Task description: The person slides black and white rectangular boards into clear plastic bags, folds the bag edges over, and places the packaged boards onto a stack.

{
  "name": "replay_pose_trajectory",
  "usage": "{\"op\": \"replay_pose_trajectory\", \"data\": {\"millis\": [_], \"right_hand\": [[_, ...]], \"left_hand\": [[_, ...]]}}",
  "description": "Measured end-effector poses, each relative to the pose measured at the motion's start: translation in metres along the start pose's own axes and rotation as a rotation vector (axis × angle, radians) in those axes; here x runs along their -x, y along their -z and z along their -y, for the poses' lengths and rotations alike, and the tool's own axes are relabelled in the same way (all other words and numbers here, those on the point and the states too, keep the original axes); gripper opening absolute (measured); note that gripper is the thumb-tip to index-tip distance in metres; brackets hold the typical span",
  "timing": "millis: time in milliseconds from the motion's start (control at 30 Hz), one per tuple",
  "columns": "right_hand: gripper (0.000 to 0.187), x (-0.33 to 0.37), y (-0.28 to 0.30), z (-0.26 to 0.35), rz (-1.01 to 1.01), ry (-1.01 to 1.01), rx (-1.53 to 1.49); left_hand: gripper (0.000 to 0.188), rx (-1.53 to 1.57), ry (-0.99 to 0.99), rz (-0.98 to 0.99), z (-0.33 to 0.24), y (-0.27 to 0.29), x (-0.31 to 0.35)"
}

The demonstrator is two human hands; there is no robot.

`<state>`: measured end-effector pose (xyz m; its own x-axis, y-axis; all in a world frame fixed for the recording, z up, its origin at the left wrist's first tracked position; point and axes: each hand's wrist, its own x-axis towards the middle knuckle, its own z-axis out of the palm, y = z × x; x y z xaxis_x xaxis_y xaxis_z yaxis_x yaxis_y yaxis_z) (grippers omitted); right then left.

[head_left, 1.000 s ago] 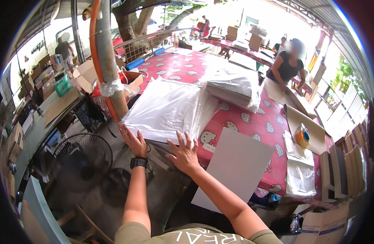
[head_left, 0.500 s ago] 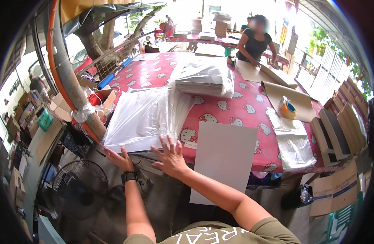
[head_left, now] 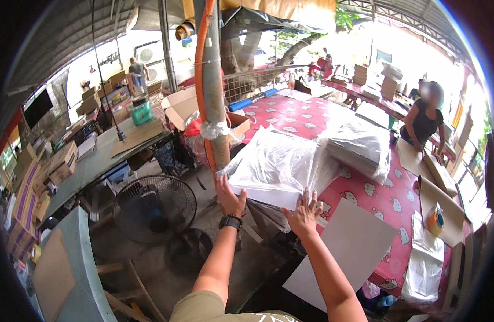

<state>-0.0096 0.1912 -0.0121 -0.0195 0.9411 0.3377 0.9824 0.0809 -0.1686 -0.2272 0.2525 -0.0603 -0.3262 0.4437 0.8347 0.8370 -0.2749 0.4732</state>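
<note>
**A:** so where are the hands? left hand (head_left: 229,197) looks flat and spread on the near edge of that stack of clear plastic sheets (head_left: 276,163); not gripping anything.

**B:** yep; right hand (head_left: 305,210) is the same, fingers splayed, palm down on the stack's near corner; the stack sits on the red patterned tablecloth (head_left: 389,198), just past both hands.

**A:** white board (head_left: 349,252) just right of the right hand; floor fan (head_left: 153,206) down left of the left hand, well apart.
</note>
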Motion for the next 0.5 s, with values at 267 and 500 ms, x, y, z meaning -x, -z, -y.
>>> {"op": "replay_pose_trajectory", "data": {"millis": [267,500], "right_hand": [[0.034,0.002,0.012,-0.006,-0.083,0.105,0.053],[0.010,-0.002,0.010,-0.033,0.006,0.148,0.269]], "left_hand": [[0.008,-0.375,0.382,0.162,0.009,0.000,-0.039],[0.009,-0.217,0.360,0.033,0.023,-0.013,-0.027]]}}
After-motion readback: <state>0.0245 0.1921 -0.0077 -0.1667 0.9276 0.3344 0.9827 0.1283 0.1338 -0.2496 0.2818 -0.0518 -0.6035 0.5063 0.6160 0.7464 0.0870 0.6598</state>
